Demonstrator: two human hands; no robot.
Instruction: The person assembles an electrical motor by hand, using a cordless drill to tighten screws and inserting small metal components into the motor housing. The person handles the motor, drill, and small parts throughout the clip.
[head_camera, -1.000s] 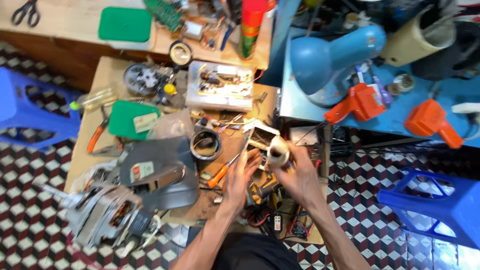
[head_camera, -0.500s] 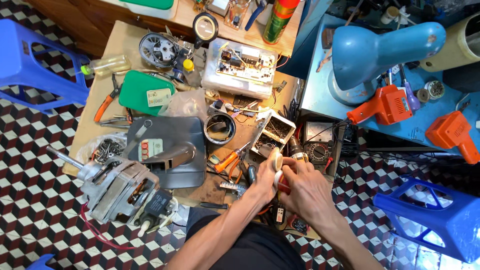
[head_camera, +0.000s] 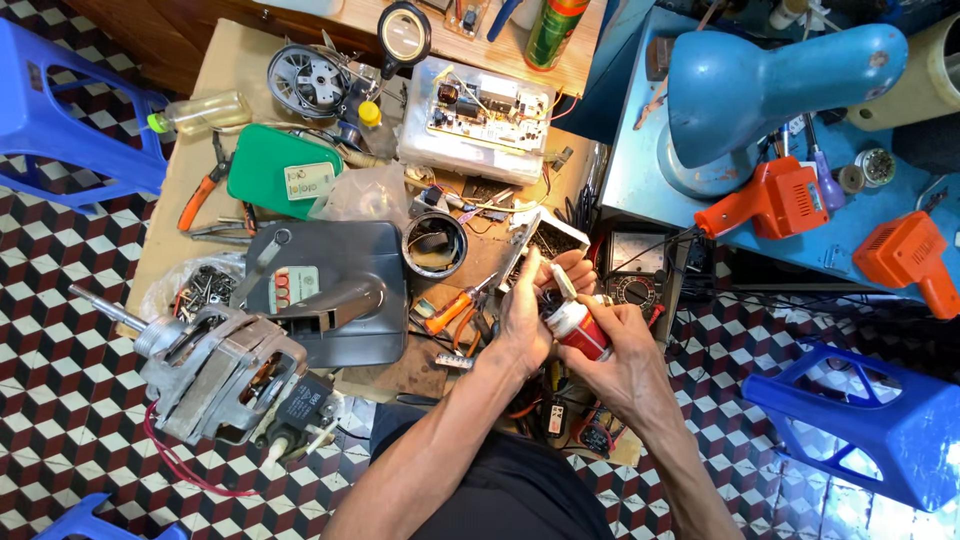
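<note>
You sit over a low wooden workbench (head_camera: 190, 150) crowded with parts, standing on a floor of red, black and white cube-pattern tiles (head_camera: 60, 330). At the bench's near edge, just in front of your lap, your two hands meet around a small red tube with a white cap end (head_camera: 578, 327). Your right hand (head_camera: 625, 355) wraps its fingers around the red body from below and behind, holding it tilted. Your left hand (head_camera: 530, 310) pinches the pale tip at the tube's upper end between thumb and fingertips; whether the cap is on or off you cannot tell from here.

Just left of your left hand lie orange-handled pliers (head_camera: 455, 310), and above them a short black ring-shaped motor housing (head_camera: 435, 243). Right behind your fingers sits a black analogue multimeter with a round dial (head_camera: 635, 270), next to a small white open box (head_camera: 555, 240). Further left a dark grey plastic fan base (head_camera: 320, 290) rests beside a bare metal electric motor with a protruding shaft (head_camera: 225, 370). Beyond that are a flat green plastic case (head_camera: 280, 175) and a white-cased open circuit board (head_camera: 480, 115).

To your right, on a blue metal table (head_camera: 640, 160), stands a blue desk lamp (head_camera: 770, 75) with two orange pistol-shaped soldering guns (head_camera: 770, 200) near it. Blue plastic stools (head_camera: 870, 420) flank you on both sides.
</note>
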